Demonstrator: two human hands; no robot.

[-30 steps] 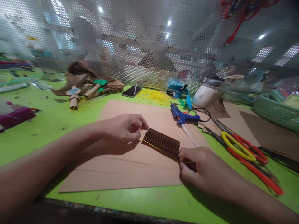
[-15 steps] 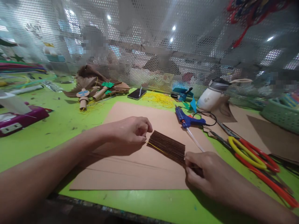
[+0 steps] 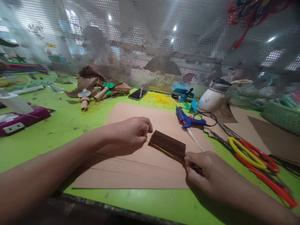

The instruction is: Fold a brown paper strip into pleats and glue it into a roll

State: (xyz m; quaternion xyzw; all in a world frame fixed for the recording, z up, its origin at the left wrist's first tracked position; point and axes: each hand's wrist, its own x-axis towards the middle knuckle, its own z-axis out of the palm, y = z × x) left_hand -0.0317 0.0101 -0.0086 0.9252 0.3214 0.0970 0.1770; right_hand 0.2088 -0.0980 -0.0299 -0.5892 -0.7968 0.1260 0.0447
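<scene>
A dark brown pleated paper [image 3: 167, 144], folded in narrow ridges, lies on a large light brown sheet [image 3: 131, 114]. Along its near edge runs a thin yellow strand [image 3: 161, 149], slightly bowed. The strand's left end is pinched between the thumb and forefinger of my left hand [image 3: 137, 131], just off the paper's left end. My right hand [image 3: 203, 168] is closed at the near right corner of the paper, where the strand runs towards its fingers. Those fingertips partly hide what they grip.
A blue glue gun [image 3: 187, 118] with a clear glue stick lies beyond the paper. Scissors [image 3: 248, 153] with yellow and red handles are at right. Further back are yellow shreds [image 3: 159, 100], a phone [image 3: 137, 94], a white bottle [image 3: 212, 97] and paper figures [image 3: 84, 97]. A purple power strip [image 3: 28, 120] sits left.
The yellow strand bows slightly more away from the paper's near edge and shows up to my left fingertips. Both hands stay almost where they were.
</scene>
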